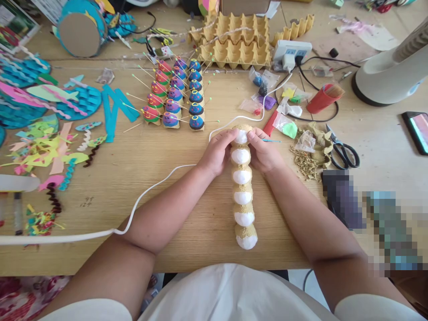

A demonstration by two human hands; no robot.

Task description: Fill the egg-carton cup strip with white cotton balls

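A strip of egg carton cups (241,187) stretches from my fingers toward the table's front edge, each cup bearing a white patch on its rounded top. My left hand (219,149) grips the far end from the left side. From the right, my right hand (265,149) holds the same end, thumb near the topmost white patch. A thin blue stick (271,141) pokes out beside my right fingers; whether they hold it is hidden. Beyond my hands stand three rows of painted egg carton caterpillars (174,94), red, purple and blue, with pin-like feelers.
Egg trays (234,42) lie at the back beside a power strip (291,51). A white cable (160,180) crosses the table under my left arm. Scissors (344,154), carton scraps (316,142) and clay packets (287,125) lie right. Paper scraps (50,147) cover the left.
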